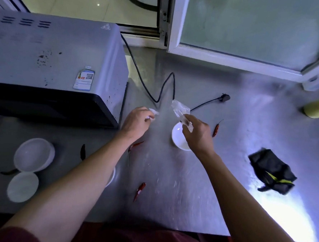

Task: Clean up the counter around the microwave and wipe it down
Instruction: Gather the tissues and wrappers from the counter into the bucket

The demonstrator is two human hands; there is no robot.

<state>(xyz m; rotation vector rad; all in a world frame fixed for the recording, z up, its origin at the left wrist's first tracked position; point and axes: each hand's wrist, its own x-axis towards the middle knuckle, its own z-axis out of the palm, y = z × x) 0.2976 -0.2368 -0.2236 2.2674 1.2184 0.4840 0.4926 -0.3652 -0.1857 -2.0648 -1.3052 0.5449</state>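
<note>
Head view of a stainless-steel counter (198, 179); we see both bare forearms reaching forward over it. The left hand (136, 122) has its fingers curled round a small crumpled white scrap (153, 113), possibly tissue or plastic, since the blur leaves us unsure; it sits just beside the front right corner of the grey microwave (56, 58). The right hand (199, 134) pinches a clear plastic wrapper (180, 109) between thumb and fingers, the wrapper's free end rising above the knuckles; this hand hovers over a small white dish (178, 138), partly covering it. The microwave's black power cord (164, 87) loops across the counter behind the hands, its plug (224, 97) lying unplugged on the steel. We count several dried red chillies: one (217, 129) just right of the dish; one (135, 145) beside the left wrist; one (139, 191) between the forearms; a darker one (82, 151) near the left forearm. Two white bowls (33, 155) (23, 187) stand at the left front, below the microwave; a crumpled black cloth with yellow trim (272, 171) lies well apart at the right; a yellow-green object (318, 109) is cut off by the right edge.
</note>
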